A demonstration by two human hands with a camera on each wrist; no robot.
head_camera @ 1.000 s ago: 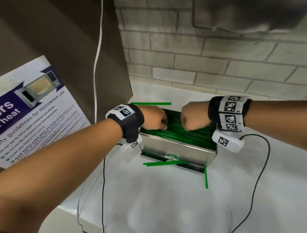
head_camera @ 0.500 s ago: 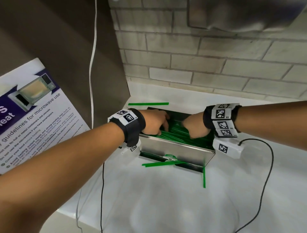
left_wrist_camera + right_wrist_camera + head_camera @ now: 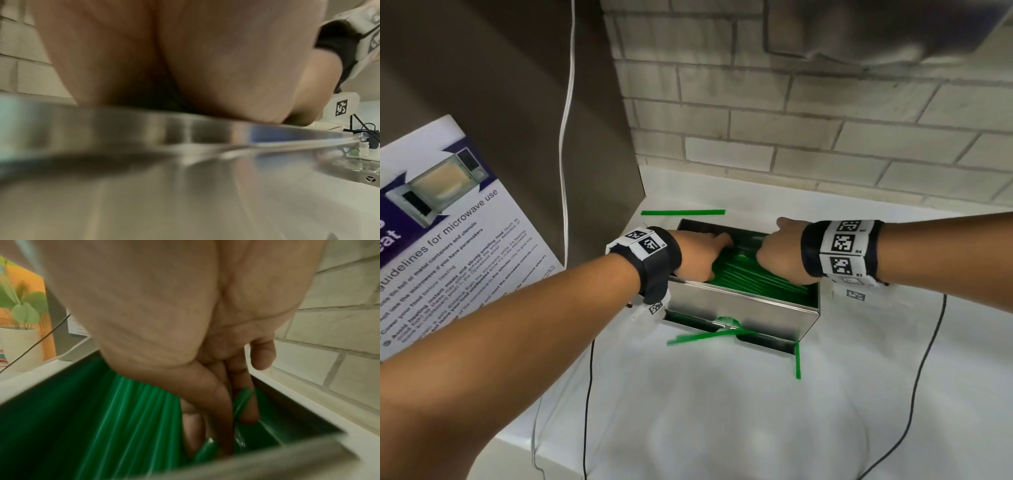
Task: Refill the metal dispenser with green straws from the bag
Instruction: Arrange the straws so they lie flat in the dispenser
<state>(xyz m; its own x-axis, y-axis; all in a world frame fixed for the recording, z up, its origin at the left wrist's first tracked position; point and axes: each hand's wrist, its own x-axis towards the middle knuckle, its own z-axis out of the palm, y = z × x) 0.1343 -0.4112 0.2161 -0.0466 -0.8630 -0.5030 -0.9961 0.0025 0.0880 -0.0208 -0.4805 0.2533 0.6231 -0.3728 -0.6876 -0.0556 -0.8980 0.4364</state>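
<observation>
The metal dispenser (image 3: 743,305) stands open-topped on the white counter, filled with green straws (image 3: 756,277) lying lengthwise. My left hand (image 3: 709,253) reaches down into its left end, index finger stretched over the straws. In the left wrist view only the palm of my left hand (image 3: 205,65) shows above the dispenser wall (image 3: 185,178); the fingers are hidden. My right hand (image 3: 777,253) is in the middle of the box. The right wrist view shows my right hand (image 3: 222,426) with straight fingers pushed in among the straws (image 3: 123,410), one straw between two fingers. No bag is in view.
Loose straws lie behind the box (image 3: 683,212), across its front slot (image 3: 709,335) and at its right front corner (image 3: 798,359). A microwave poster (image 3: 448,240) leans at left beside a brown panel (image 3: 500,85). A brick wall (image 3: 791,120) backs the counter. Black cables (image 3: 914,377) trail from both wrists.
Both hands were fists just above the straws; they have sunk into the box and their fingers have stretched out among the straws. The loose straws have not moved.
</observation>
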